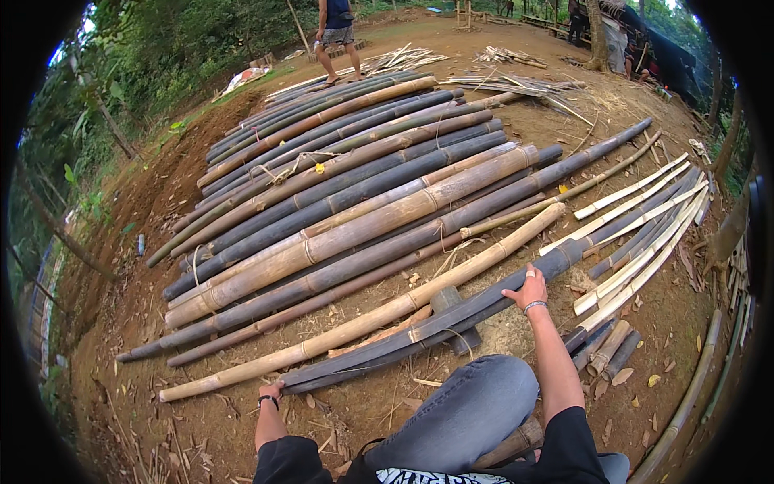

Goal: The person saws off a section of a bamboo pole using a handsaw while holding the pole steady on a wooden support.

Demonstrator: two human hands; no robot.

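Dirt (121, 310) underfoot here; the bamboo stack (355, 226) fills eleven o'clock, pale strips (617, 284) three. Left fingers (273, 389) at seven and right fingers (529, 282) at four hold the dark pole (439, 324) at five, a stub log (445, 300) crossing beneath it.

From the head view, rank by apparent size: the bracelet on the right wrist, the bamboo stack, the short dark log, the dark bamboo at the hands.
Largest to smallest as they look:
1. Bamboo stack
2. Dark bamboo
3. Short dark log, partly covered by the dark bamboo
4. Bracelet
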